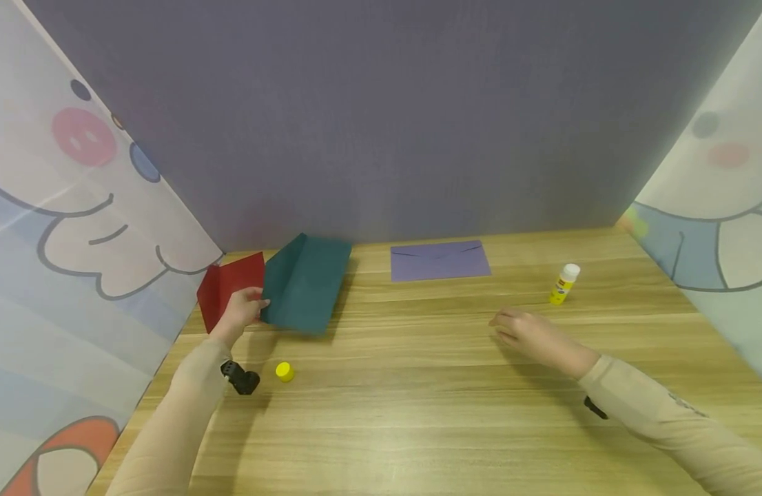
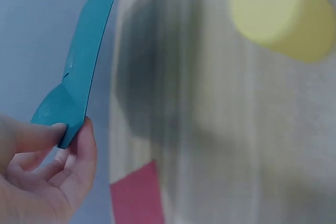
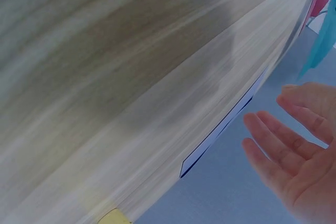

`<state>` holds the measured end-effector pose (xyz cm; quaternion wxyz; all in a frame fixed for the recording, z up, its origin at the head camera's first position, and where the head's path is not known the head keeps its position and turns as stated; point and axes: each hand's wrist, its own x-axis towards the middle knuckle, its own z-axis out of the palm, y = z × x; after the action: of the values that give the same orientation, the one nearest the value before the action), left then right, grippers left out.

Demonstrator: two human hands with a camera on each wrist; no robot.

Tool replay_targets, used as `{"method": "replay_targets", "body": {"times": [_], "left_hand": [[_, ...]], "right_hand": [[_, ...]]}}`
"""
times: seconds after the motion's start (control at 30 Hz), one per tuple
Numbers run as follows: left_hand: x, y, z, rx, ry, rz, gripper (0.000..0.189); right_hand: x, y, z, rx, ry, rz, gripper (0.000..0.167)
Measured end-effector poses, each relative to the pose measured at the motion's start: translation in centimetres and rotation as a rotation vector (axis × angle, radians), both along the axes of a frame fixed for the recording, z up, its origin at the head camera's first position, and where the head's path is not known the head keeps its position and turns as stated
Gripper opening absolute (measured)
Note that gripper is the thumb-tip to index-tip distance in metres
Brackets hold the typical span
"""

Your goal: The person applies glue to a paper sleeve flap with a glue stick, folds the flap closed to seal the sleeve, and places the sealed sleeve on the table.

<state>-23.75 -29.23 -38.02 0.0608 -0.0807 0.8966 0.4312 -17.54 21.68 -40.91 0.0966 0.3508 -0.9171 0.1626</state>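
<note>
My left hand pinches the edge of a teal paper envelope between thumb and fingers. The envelope's flap is folded up at an angle, and it is tilted, casting a shadow in the left wrist view. Just behind that hand lies a red envelope, partly covered by the hand. My right hand hovers over the table's right half with loosely bent fingers and holds nothing; the right wrist view shows its fingers apart. A purple envelope lies flat at the back, beyond the right hand.
A yellow glue stick with a white end stands at the right. Its size resembles nothing else here except a small yellow cap, which sits near the left wrist. A grey panel rises along the back edge of the wooden table.
</note>
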Motion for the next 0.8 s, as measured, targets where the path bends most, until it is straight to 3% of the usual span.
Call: {"method": "replay_targets", "body": {"times": [0.17, 0.33, 0.8], "left_hand": [[-0.4, 0.8, 1.5, 0.053, 0.004, -0.018, 0.039], [-0.5, 2.1, 2.8, 0.054, 0.004, -0.080, 0.042], [-0.7, 7.8, 4.3, -0.009, -0.053, -0.274, 0.040]], "right_hand": [[0.0, 0.1, 0.2, -0.013, -0.003, 0.001, 0.021], [0.0, 0.2, 0.4, -0.013, -0.004, -0.009, 0.022], [0.5, 0.7, 1.1, -0.032, 0.035, -0.006, 0.023]]}}
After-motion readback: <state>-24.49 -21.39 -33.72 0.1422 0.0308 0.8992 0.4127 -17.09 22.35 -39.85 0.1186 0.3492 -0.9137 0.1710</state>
